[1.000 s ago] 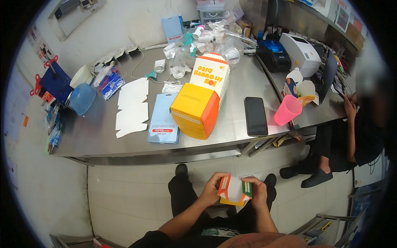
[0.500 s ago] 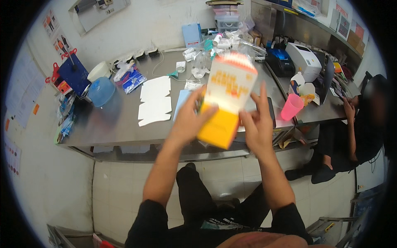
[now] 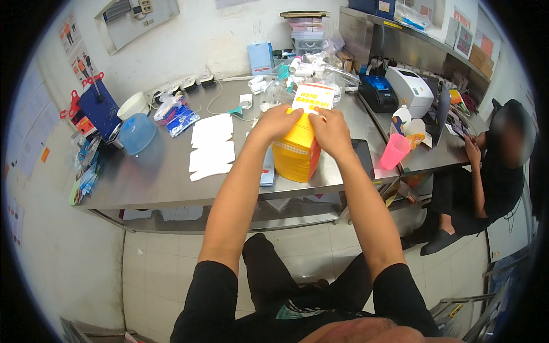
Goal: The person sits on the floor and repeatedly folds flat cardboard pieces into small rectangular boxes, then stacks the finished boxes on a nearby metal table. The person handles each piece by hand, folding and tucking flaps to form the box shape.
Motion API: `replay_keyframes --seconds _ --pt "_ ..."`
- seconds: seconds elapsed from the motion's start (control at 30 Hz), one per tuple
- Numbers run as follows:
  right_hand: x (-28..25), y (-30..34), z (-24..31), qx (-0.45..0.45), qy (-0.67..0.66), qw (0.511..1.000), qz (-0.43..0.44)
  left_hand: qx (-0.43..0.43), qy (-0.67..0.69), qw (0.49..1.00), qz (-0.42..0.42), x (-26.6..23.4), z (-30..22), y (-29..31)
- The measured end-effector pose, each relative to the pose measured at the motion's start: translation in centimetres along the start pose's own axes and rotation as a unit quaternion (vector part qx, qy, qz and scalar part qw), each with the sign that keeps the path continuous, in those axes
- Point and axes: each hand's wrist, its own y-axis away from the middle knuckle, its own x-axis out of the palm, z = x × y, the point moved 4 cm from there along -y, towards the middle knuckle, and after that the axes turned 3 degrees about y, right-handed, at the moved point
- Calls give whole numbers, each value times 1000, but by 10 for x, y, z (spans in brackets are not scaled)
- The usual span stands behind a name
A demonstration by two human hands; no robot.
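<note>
A yellow carton (image 3: pixel 293 159) with an orange side stands at the front of the steel table, partly covered by my arms. Its pale flap (image 3: pixel 314 98) with yellow lettering sticks up at the far side. My left hand (image 3: pixel 279 122) grips the top edge from the left, thumb pointing inward. From the right, my right hand (image 3: pixel 331 131) is closed on the same top edge, its thumb close to the other. The fingertips are hidden behind the carton. Left of it lie flat white die-cut sheets (image 3: pixel 211 150), and a light blue flat pack (image 3: pixel 267 170) shows beside the carton.
A dark flat device (image 3: pixel 362 158) and a pink cup (image 3: pixel 395 151) stand to the right, near printers (image 3: pixel 408 91). Plastic bags and rolls (image 3: pixel 303 71) crowd the back. A blue bowl (image 3: pixel 138 134) sits left. Another person (image 3: pixel 503 166) sits at the right.
The carton has come down from the air onto the table and been turned upright. Both hands moved from its sides to its top edge, and the flap now points away.
</note>
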Motion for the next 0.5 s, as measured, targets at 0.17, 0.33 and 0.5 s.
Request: replay_keyframes --seconds 0.17,0.33,0.5 --pt "19 1 -15 54 66 992 90 -17 -70 997 9 15 7 -12" --pt "24 10 -27 66 20 995 79 -64 174 978 92 25 16 -3" --pt "35 9 -33 84 -11 993 85 -64 218 970 85 36 37 -12"
